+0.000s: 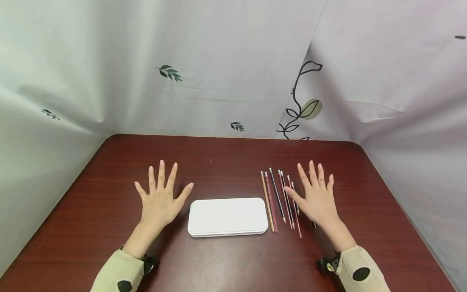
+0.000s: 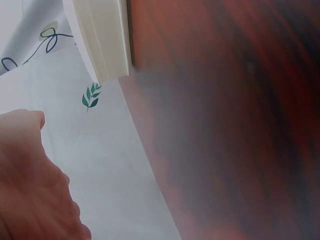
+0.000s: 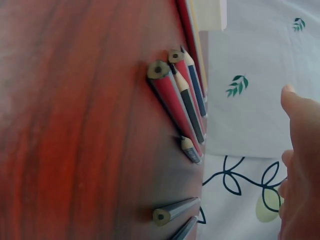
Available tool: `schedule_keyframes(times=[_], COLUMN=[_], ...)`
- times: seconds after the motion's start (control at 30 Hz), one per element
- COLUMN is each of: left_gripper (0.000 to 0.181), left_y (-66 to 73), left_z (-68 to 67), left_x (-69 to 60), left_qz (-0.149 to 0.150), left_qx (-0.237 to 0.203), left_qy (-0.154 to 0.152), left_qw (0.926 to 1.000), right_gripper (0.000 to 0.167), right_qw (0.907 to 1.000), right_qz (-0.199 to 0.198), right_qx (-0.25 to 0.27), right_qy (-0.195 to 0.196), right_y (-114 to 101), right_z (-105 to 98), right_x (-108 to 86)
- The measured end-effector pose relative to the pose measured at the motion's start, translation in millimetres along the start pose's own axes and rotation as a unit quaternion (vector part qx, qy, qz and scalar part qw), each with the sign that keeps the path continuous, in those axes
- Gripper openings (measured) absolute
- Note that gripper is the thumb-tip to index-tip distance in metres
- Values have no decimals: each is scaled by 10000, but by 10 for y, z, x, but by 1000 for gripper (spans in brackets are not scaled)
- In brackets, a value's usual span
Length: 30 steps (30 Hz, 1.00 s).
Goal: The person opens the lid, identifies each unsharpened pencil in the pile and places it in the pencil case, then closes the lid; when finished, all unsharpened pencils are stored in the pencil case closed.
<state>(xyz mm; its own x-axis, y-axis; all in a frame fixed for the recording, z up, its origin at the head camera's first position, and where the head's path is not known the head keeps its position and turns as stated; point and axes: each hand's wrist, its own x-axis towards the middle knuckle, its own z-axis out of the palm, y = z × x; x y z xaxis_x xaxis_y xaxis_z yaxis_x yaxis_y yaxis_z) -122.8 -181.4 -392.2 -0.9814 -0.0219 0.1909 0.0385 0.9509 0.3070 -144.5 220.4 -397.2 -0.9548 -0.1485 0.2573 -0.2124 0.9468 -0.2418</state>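
A closed white case (image 1: 228,217) lies flat on the table between the two hands. My left hand (image 1: 159,205) is to its left, fingers spread wide and straight, holding nothing. To the case's right several pencils (image 1: 278,198) lie roughly side by side, red, dark and yellowish ones with pale ends. My right hand (image 1: 316,200), also spread and bare of any object, is over the rightmost pencils and partly hides them. In the right wrist view, red and dark pencils (image 3: 175,95) lie on the table, apart from the hand (image 3: 305,150). The white case's side (image 2: 102,40) shows in the left wrist view.
The dark red wooden table (image 1: 226,263) has rounded far corners. A pale cloth (image 1: 219,48) with leaf prints hangs behind it and along both sides. Each wrist bears a dark strap (image 1: 330,263) below a light sleeve (image 1: 361,269).
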Motion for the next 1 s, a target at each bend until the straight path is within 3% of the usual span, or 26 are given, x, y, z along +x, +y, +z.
schedule_keyframes(times=[0.2,0.33,0.47,0.57,0.67,0.73,0.9,1.0], left_gripper=[78,74,67,71,88,98,102,98], left_y=[14,31,68,114,165,196,284,359], left_z=[-7,-32,-33,-8,14,27,67,114], left_x=[-38,-63,-97,-134,-179,-202,-229,-241], left_qz=[124,608,1385,1923,2345,2516,2777,2917], left_qx=[-103,-589,-1401,-1577,-1342,-1052,-256,116], left_qy=[7,-235,-825,-1314,-1669,-1779,-1740,-1693], left_qw=[9999,9961,9769,9596,9482,9455,9444,9413], right_gripper=[81,76,68,65,65,67,70,71], right_qw=[9999,9979,9900,9793,9664,9578,9361,9223], right_qz=[-123,-499,-1203,-1797,-2354,-2681,-3336,-3709], right_qx=[116,410,696,843,810,647,-67,-566], right_qy=[-27,-111,-228,-393,-639,-810,-1110,-929], right_y=[-14,-69,-194,-337,-498,-606,-814,-900], right_z=[-11,-33,-50,-43,-1,37,121,142], right_x=[-26,-58,-86,-106,-126,-138,-180,-221])
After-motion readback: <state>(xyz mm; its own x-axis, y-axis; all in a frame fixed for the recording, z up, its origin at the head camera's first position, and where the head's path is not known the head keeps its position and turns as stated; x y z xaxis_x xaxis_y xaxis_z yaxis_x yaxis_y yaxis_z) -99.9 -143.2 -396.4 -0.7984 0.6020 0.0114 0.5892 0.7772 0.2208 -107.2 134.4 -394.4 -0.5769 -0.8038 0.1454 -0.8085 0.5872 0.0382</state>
